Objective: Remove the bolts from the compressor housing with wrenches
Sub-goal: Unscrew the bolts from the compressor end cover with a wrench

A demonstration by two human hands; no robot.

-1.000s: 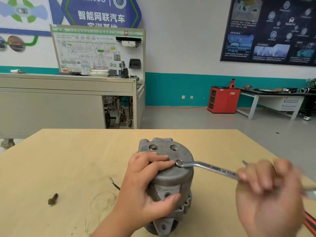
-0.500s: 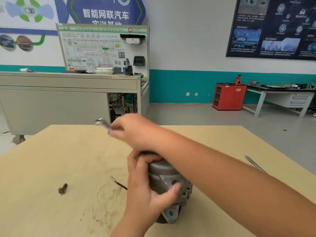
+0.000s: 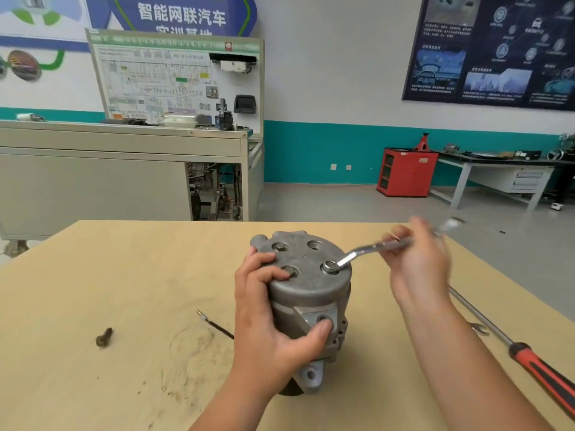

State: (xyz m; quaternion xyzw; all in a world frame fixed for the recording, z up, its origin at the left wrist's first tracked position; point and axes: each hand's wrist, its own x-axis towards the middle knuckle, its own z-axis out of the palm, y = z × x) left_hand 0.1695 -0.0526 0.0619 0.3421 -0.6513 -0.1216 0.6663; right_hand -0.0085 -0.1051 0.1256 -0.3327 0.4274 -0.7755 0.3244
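Blue wall sign [image 3: 182, 17]: "智能网联汽车" (second line half hidden); dark poster [image 3: 491, 51] text illegible.

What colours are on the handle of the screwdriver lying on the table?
Red with black strips; the screwdriver handle shows best in the head view.

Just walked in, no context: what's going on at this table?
A person is unbolting a compressor housing that stands on the table. The left hand grips the housing. The right hand holds a wrench, its ring end seated on a top bolt. A loose bolt lies on the table to the left, and a screwdriver to the right.
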